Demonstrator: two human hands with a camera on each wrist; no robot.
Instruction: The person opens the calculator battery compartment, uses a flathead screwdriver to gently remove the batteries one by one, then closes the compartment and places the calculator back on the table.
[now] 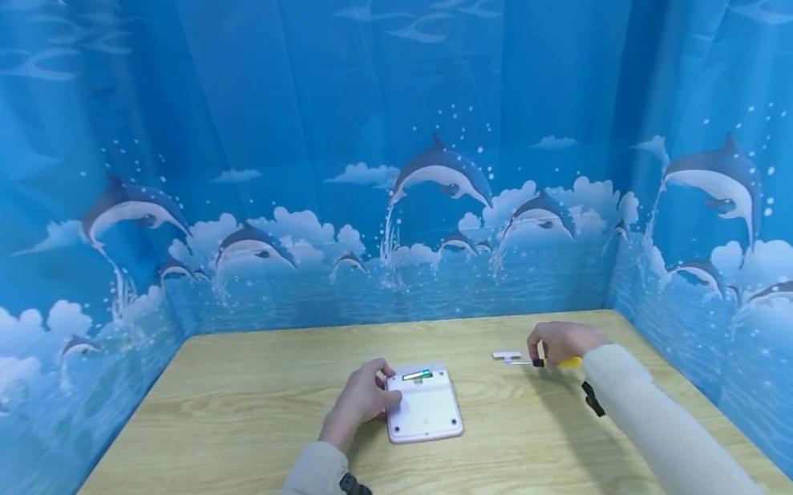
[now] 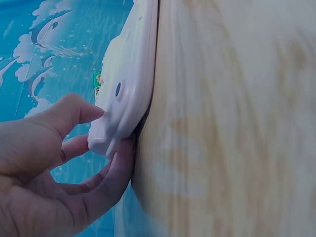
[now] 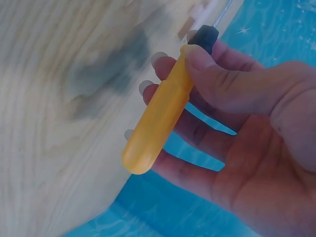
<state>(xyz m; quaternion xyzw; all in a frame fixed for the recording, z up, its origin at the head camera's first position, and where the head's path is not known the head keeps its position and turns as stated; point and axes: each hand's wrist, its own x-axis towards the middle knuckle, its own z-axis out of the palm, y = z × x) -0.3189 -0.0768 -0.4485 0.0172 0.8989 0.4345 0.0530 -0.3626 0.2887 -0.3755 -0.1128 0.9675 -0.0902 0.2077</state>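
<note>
The right hand (image 1: 570,338) pinches one yellow-handled screwdriver (image 3: 158,121) crosswise over the wooden table (image 1: 228,443), tip leftward near one white plastic piece (image 1: 506,354); the left hand (image 1: 364,396) grips one flat white plastic device (image 1: 425,415), pointing lengthwise away, bearing one green battery (image 1: 417,375).

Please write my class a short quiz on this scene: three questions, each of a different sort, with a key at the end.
1. What does the right hand hold?
A) a drinking cup
B) a yellow-handled screwdriver
C) a pair of scissors

2. True or false: the left hand is well apart from the white device.

3. In the head view, which is farther right: the white device or the small white piece?

Key: 1 B; 2 false; 3 the small white piece.
</note>
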